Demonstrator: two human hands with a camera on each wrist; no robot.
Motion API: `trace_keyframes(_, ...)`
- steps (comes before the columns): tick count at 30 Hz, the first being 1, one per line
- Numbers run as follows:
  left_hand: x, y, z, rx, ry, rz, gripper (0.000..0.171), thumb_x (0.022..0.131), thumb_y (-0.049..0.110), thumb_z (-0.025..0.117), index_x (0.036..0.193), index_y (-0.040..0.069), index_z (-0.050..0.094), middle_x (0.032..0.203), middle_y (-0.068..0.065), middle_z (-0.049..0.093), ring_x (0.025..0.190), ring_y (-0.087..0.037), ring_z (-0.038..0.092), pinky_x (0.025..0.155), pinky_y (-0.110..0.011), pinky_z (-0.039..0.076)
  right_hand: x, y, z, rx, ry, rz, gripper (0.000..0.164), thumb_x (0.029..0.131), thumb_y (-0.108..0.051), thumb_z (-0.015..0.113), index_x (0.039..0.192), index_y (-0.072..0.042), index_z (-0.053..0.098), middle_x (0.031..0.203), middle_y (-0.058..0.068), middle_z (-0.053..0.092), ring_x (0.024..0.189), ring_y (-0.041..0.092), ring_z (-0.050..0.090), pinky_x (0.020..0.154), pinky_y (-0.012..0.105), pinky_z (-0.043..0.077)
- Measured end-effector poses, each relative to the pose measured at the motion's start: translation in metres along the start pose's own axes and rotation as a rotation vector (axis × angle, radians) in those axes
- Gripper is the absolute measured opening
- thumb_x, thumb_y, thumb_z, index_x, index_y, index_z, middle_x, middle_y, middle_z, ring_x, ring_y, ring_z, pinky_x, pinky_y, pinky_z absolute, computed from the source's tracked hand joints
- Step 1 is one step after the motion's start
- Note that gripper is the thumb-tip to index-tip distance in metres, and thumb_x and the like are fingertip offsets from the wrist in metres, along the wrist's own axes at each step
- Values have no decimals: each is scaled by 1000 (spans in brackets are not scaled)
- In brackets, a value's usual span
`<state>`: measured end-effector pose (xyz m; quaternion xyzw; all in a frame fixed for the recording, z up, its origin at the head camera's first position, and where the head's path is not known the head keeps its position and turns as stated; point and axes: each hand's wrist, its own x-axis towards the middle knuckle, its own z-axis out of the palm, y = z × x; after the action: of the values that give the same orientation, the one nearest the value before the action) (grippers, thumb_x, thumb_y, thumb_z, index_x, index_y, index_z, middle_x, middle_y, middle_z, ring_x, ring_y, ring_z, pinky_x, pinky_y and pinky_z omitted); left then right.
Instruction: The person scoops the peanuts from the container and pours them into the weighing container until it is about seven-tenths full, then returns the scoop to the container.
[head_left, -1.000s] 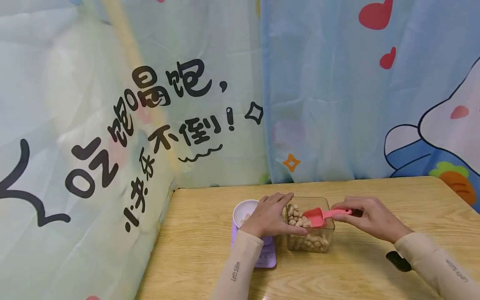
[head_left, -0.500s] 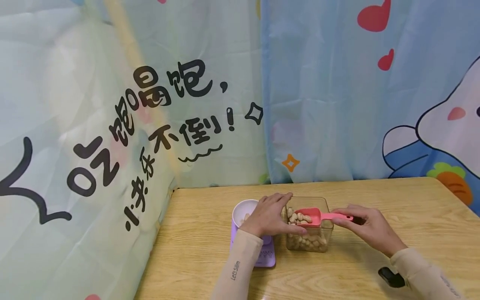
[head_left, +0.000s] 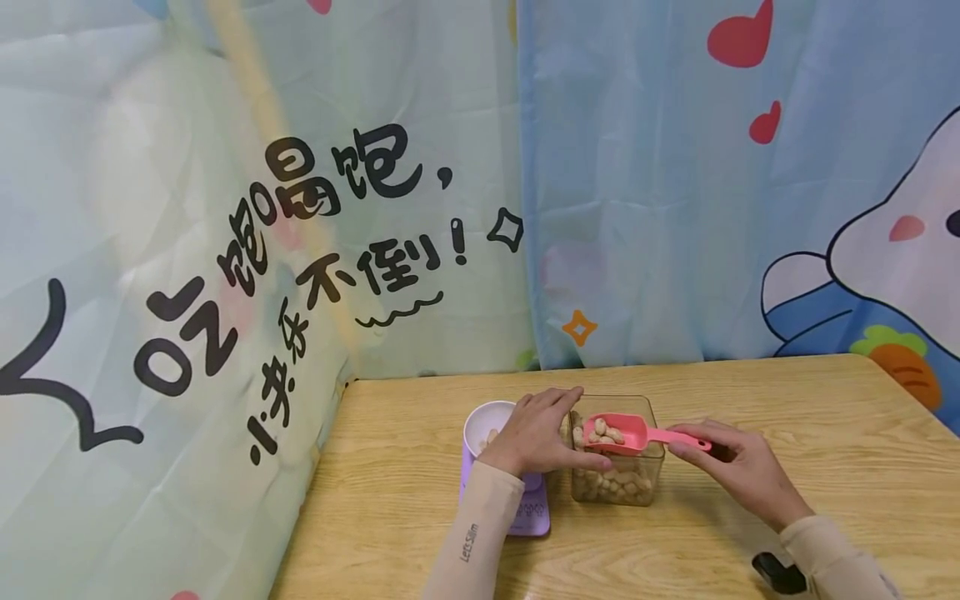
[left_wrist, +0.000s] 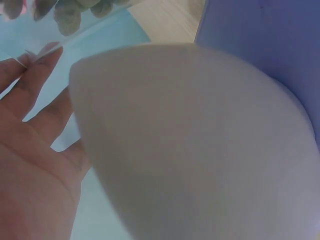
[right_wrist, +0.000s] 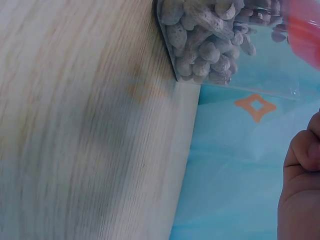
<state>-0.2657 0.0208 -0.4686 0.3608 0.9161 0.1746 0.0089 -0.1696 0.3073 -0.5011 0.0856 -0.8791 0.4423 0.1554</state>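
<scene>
In the head view my right hand pinches the handle of a pink scoop, its tray holding several unshelled peanuts. The scoop is level at the top of a clear, square-sided container with more peanuts inside. My left hand rests against the container's left side, fingers straight and spread, thumb along the front rim. In the left wrist view its fingertips touch the transparent wall. A white bowl with some peanuts sits on a purple kitchen scale, partly hidden by my left hand and forearm.
Everything stands on a wood-grain table. A printed fabric curtain closes off the left side and back. In the left wrist view the bowl's outer wall fills much of the picture. A black device is at my right wrist.
My right hand has levelled the scoop, which was dipped among the peanuts and now carries several. The hand has lowered slightly and turned. My left hand stays at the container.
</scene>
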Motion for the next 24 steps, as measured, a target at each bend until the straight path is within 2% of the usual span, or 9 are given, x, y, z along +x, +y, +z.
trace_keyframes(3,-1,-2,0,2,3,-4,108,76,78,68,161,25,29,159,4,39,146,-14,36,122,-42,26,0,-2,1,-19,4,24,34,97,-25,72,125,-7,72,111,-15,65,81,10,63,64,23,56)
trace_keyframes(9,-3,-3,-2,34,5,-14,110,75,79,68,162,25,28,158,4,40,146,-14,36,122,-43,26,2,-4,3,-38,-1,12,31,96,-26,73,123,-10,73,104,0,69,74,13,56,56,23,49)
trace_keyframes(16,-10,-4,-9,74,25,-46,115,72,85,65,162,24,27,158,4,40,146,-15,36,123,-45,22,1,-1,5,-11,6,-6,31,95,-23,74,122,-8,73,99,-3,69,68,14,53,52,26,45)
trace_keyframes(20,-18,-14,-23,69,70,-104,111,76,86,59,162,22,28,159,1,39,147,-19,34,124,-46,19,0,0,4,-21,15,-1,31,94,-24,75,122,-9,73,99,-3,68,68,14,53,51,26,44)
trace_keyframes(24,-29,-34,-38,76,113,-174,106,81,84,53,161,18,31,160,-4,39,148,-25,32,124,-49,18,0,2,3,-33,31,4,32,94,-24,75,122,-9,74,100,-4,67,70,13,53,52,24,45)
